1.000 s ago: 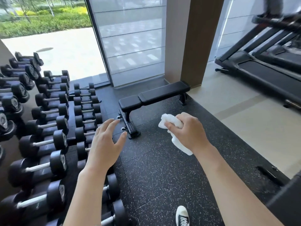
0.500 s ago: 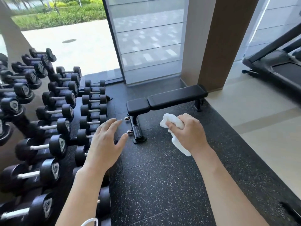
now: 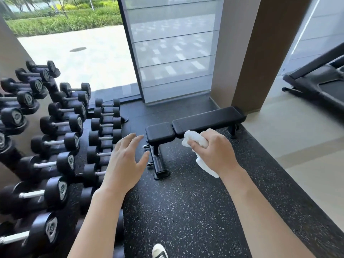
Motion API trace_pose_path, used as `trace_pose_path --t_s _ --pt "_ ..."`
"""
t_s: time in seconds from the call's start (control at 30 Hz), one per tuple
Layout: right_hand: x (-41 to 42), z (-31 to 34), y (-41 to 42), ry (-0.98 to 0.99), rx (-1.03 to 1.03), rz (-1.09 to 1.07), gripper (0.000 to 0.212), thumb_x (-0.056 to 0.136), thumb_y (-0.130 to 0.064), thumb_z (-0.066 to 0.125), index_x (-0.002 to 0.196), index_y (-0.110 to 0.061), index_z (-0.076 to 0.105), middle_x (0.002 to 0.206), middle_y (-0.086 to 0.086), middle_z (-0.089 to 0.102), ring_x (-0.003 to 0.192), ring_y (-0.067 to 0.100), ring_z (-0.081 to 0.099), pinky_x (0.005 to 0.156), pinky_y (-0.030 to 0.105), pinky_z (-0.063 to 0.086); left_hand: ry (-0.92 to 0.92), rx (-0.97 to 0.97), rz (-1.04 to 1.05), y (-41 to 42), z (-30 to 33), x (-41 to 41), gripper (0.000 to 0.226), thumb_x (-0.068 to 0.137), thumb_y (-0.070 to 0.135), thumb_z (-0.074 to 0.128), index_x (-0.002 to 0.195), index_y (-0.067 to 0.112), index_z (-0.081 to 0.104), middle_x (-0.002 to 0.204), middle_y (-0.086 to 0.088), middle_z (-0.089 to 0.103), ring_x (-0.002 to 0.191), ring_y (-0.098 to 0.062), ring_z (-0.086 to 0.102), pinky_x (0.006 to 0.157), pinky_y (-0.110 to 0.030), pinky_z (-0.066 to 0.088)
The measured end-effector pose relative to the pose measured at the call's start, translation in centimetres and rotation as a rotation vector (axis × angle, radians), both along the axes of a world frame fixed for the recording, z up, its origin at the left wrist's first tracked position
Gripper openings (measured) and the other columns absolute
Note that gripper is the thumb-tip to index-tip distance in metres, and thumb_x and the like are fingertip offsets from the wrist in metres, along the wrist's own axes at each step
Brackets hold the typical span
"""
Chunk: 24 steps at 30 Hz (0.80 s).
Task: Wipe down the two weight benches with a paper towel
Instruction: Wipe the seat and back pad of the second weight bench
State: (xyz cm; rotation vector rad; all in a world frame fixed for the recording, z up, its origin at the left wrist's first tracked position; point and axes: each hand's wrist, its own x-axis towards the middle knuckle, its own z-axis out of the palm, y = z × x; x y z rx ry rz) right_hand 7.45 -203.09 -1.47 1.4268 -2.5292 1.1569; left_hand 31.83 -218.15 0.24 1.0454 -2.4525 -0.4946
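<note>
One black flat weight bench (image 3: 208, 120) stands ahead on the speckled rubber floor, its long pad running right toward a brown pillar and its short seat pad at the left. My right hand (image 3: 216, 151) grips a crumpled white paper towel (image 3: 195, 139), held in the air in front of the bench and apart from it. My left hand (image 3: 126, 162) hovers with fingers spread, holding nothing, to the left of the bench's front foot. A second bench is not in view.
Racks of black dumbbells (image 3: 55, 146) fill the left side. A glass panel (image 3: 173, 49) and a brown pillar (image 3: 258, 53) stand behind the bench. A treadmill (image 3: 316, 86) sits at far right on pale floor. My shoe (image 3: 159, 251) shows at the bottom edge.
The bench has come nearer and the view has swung left, pushing the treadmill toward the right edge. Both hands keep their pose, the right still holding the towel.
</note>
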Motion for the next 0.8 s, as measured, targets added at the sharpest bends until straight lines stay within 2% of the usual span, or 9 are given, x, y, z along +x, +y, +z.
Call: trace_pose_path --t_s 0.1,0.23,0.33,0.43,0.53,0.7,0.8 --pt "-0.6 1.1 -4.9 0.043 0.016 -0.015 0.040 0.093 -0.059 0.066 0.077 -0.022 0.062 0.077 -0.009 0.054 0.070 0.012 0.053 0.059 0.015 0.031 -0.020 -0.035 -0.028 -4.9 0.5 -1.2 0.058 0.101 0.040 0.062 0.155 0.023 0.048 0.161 0.001 0.043 0.151 -0.018 0.032 0.125 -0.037 0.022" --pt "-1.0 2.3 -10.9 0.057 0.016 -0.036 0.043 0.093 -0.061 0.064 0.076 -0.022 0.063 0.077 -0.008 0.054 0.070 0.011 0.054 0.062 0.028 0.036 -0.014 -0.072 -0.046 -11.3 1.2 -2.0 0.058 0.101 0.040 0.062 0.155 0.022 0.050 0.161 -0.001 0.044 0.152 -0.021 0.032 0.124 -0.042 0.024" --pt "-0.8 2.4 -15.1 0.071 0.028 -0.020 0.042 0.093 -0.060 0.066 0.074 -0.022 0.062 0.077 -0.007 0.054 0.070 0.012 0.054 0.063 0.030 0.037 -0.043 -0.110 -0.046 -15.4 1.4 -2.0 0.058 0.101 0.044 0.060 0.155 0.024 0.049 0.162 0.000 0.042 0.153 -0.023 0.031 0.123 -0.049 0.027" --pt "-0.5 2.6 -18.8 0.092 0.044 -0.010 0.040 0.092 -0.062 0.065 0.071 -0.029 0.057 0.075 -0.009 0.051 0.068 0.009 0.050 0.059 0.025 0.032 -0.097 -0.144 -0.051 -18.9 1.6 -2.2 0.059 0.101 0.047 0.058 0.155 0.026 0.047 0.164 0.000 0.040 0.155 -0.024 0.027 0.122 -0.058 0.029" --pt "-0.9 2.8 -22.4 0.107 0.027 0.006 0.042 0.093 -0.062 0.065 0.066 -0.037 0.044 0.072 -0.011 0.049 0.066 0.007 0.047 0.059 0.014 0.028 -0.097 -0.145 -0.046 -22.1 1.8 -2.7 0.059 0.100 0.049 0.059 0.154 0.027 0.049 0.163 0.001 0.041 0.156 -0.024 0.027 0.121 -0.062 0.029" --pt "-3.3 1.7 -27.2 0.113 0.021 0.032 0.041 0.092 -0.065 0.061 0.077 -0.027 0.063 0.078 -0.010 0.056 0.071 0.012 0.054 0.061 0.028 0.036 -0.108 -0.145 -0.036 -26.5 1.3 -4.7 0.058 0.099 0.048 0.061 0.151 0.025 0.052 0.160 0.000 0.046 0.154 -0.025 0.031 0.120 -0.061 0.032" --pt "-5.5 0.9 -29.7 0.094 0.023 0.050 0.043 0.092 -0.066 0.059 0.077 -0.026 0.063 0.077 -0.010 0.054 0.070 0.010 0.053 0.059 0.020 0.035 -0.101 -0.138 -0.018 -28.6 0.6 -6.4 0.055 0.097 0.044 0.066 0.148 0.023 0.056 0.157 -0.002 0.049 0.151 -0.028 0.036 0.118 -0.062 0.034"
